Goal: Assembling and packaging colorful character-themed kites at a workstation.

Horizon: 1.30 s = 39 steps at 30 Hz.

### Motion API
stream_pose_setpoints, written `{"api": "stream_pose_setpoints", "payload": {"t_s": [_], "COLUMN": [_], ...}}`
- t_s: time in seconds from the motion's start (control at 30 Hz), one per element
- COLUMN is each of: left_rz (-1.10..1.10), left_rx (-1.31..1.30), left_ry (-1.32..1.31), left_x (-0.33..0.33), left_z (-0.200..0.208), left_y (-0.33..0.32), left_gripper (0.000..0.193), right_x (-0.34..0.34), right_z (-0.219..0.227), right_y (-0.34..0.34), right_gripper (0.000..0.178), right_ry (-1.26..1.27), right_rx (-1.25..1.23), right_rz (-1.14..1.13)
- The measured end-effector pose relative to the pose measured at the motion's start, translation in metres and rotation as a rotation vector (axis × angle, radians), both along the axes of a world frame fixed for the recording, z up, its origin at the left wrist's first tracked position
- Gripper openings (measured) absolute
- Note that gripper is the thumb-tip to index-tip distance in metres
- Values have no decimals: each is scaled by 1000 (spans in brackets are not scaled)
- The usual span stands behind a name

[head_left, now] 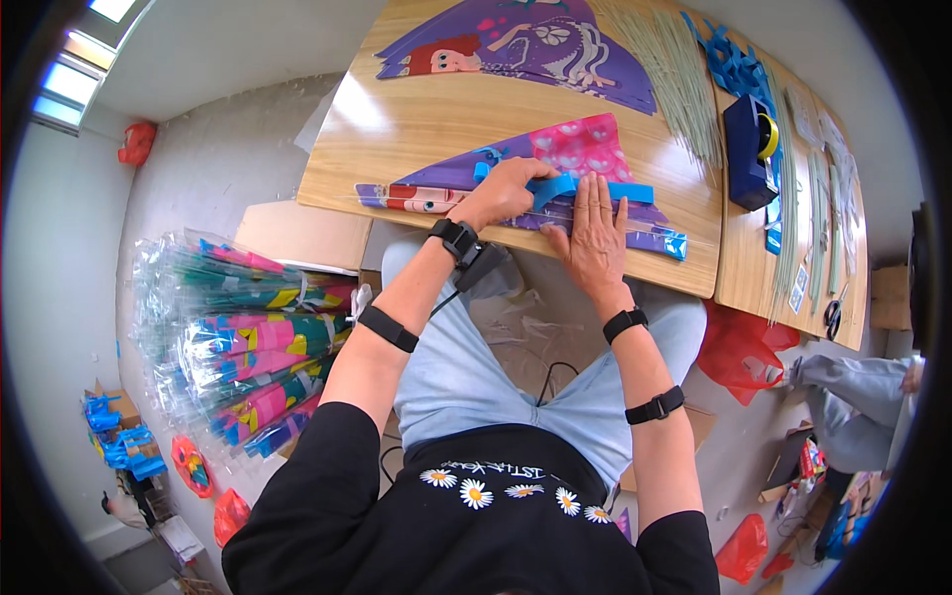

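A purple printed kite with a pink heart-patterned part lies partly folded at the near edge of the table. A blue fabric strip runs across it, with a loop raised near the middle. My left hand is closed, its thumb and fingers on the strip beside that loop. My right hand presses flat over the strip and the kite, fingers stretched out and thumb apart. Along the near edge, a rolled part of the kite shows a printed figure. My fingers hide part of the strip.
More purple kite sheets lie at the table's far side, beside thin pale rods. At right stand a dark blue tape dispenser, blue ribbons and scissors. Plastic-wrapped bundles sit left; another person's leg shows right.
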<state>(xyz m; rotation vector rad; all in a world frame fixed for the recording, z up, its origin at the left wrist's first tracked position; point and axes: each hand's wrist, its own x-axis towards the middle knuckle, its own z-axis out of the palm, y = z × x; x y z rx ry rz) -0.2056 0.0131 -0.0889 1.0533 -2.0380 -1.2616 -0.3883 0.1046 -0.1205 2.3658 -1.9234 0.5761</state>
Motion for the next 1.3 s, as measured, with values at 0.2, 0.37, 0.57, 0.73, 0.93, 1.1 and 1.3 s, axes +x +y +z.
{"api": "stream_pose_setpoints", "payload": {"t_s": [0.2,0.37,0.57,0.73,0.93,1.1,1.3], "left_rz": [74,151,162,178,179,181,179], "left_rx": [-256,-342,-388,-409,-363,-370,-445], "left_ry": [-85,-64,-134,-102,-90,-103,-58], "left_x": [-6,-11,-12,-12,-13,-14,-12], "left_z": [-6,-10,-13,-12,-8,-10,-15], "left_y": [15,21,22,25,27,28,26], "left_gripper": [48,47,50,60,66,68,56], "right_x": [-1,-2,-3,-2,10,-8,-74], "right_z": [-1,-1,-2,5,7,2,2], "right_y": [0,0,-1,-12,-43,-54,-38], "right_gripper": [90,90,84,75,64,34,8], "right_ry": [14,17,-19,-225,-270,-286,-442], "right_rx": [-1,8,12,-12,-68,-226,-238], "right_rz": [-5,-12,0,-63,-208,-197,-366]}}
